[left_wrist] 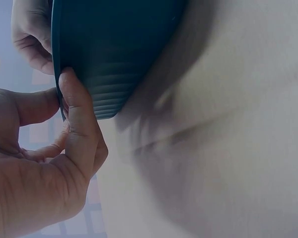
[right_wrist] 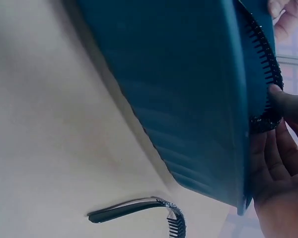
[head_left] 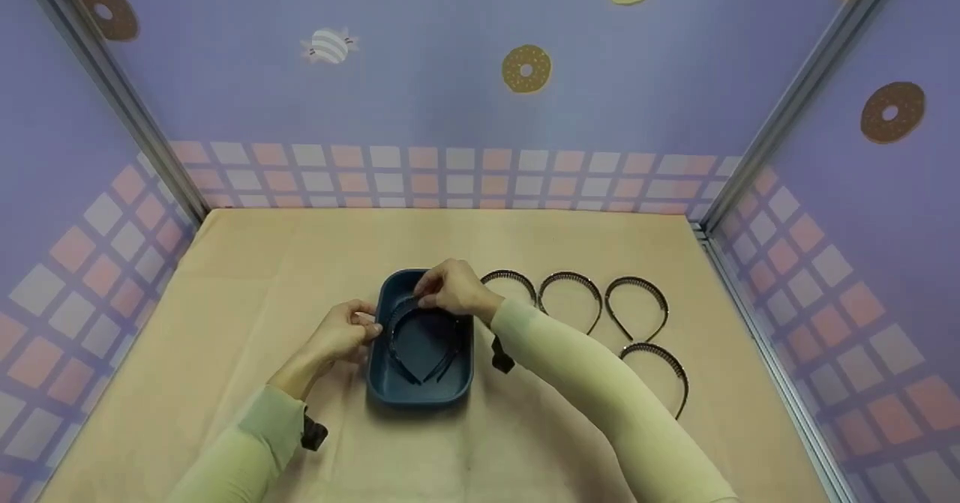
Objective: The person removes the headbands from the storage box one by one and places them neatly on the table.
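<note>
A deep blue rectangular basin (head_left: 420, 393) stands on the table, long side running away from me. My left hand (head_left: 341, 336) pinches its left rim between thumb and fingers; the left wrist view shows that hand (left_wrist: 47, 183) at the basin wall. Over the far part of the basin, my right hand (head_left: 455, 290) pinches the top of a black toothed headband (right_wrist: 269, 64). Its curved band lies within the basin's outline, ends toward me. Whether another headband lies beneath it, I cannot tell.
Several more dark headbands lie right of the basin: one headband (head_left: 571, 275) in the back row, another headband (head_left: 637, 281) farther right, and a nearer headband (head_left: 679, 368). A cream cloth (head_left: 300, 255) covers the table. Patterned walls with metal posts (head_left: 795, 61) enclose it.
</note>
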{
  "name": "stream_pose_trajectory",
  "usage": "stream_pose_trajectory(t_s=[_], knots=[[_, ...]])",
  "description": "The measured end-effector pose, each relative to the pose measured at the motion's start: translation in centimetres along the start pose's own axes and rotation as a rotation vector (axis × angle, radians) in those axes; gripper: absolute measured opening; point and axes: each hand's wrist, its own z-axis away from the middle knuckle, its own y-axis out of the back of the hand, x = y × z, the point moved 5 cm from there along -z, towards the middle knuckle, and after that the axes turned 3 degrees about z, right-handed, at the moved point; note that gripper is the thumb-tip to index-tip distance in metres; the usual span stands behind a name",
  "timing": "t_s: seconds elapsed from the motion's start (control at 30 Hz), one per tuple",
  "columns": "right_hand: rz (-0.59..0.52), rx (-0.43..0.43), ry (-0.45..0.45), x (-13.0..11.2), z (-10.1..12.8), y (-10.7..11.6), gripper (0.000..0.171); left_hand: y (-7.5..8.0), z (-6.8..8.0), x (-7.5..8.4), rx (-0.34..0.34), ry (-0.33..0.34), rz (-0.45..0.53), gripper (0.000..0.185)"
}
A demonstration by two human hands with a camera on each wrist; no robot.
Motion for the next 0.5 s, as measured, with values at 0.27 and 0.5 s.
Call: stream_pose_trajectory(t_s=[0.27, 0.5], knots=[[-0.1, -0.017, -0.008, 0.08, 0.3, 0.3, 0.014, 0.01, -0.06, 0.01, 0.003, 0.001, -0.012, 0.041], [-0.111, -0.018, 0.027, -0.26, 0.59, 0.88, 0.013, 0.0, 0.01, 0.04, 0.004, -0.007, -0.011, 0.04]])
